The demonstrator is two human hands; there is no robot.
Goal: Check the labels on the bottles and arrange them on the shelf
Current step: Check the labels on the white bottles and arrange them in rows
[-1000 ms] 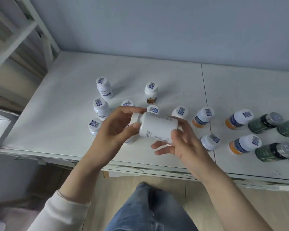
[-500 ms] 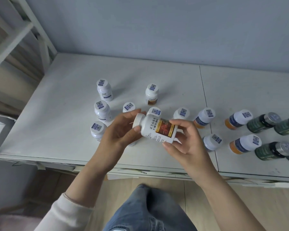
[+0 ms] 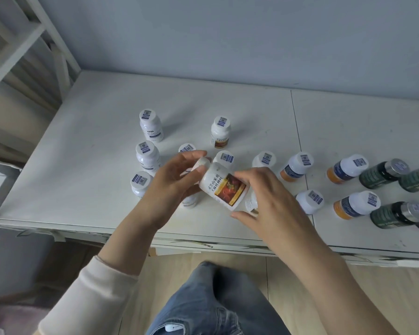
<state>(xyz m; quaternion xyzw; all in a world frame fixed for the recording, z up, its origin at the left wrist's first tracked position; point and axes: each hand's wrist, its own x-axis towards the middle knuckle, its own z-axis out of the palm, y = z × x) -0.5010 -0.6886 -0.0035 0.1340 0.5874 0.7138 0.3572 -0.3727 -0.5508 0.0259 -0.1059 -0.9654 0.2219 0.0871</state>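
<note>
A white bottle [image 3: 224, 188] lies tilted in the air above the front of the bench [image 3: 94, 131], cap up-left and its red-and-orange picture label turned toward the camera. The left hand [image 3: 172, 183] grips the cap end, thumb across the neck; the right hand [image 3: 267, 197] clasps the base end, fingers over the top edge and thumb underneath.

Directly beneath the hands stand more white bottles, partly hidden — one [image 3: 189, 201] shows under the left palm and another [image 3: 251, 206] peeks out beside the right thumb. Behind, upright white bottles with blue-printed stickers on their caps stand loosely spread: one at the far left [image 3: 151, 125], one with a brown label [image 3: 220, 131] farther back, others [image 3: 147, 155] close around the left hand.

To the right, past a seam in the bench top, stand orange-based bottles with white caps [image 3: 347, 168] and dark green bottles with silver caps [image 3: 382, 174] — well apart from the held one. A white shelf frame [image 3: 17, 42] rises at the upper left. Jeans [image 3: 213, 301] show below the bench edge.
</note>
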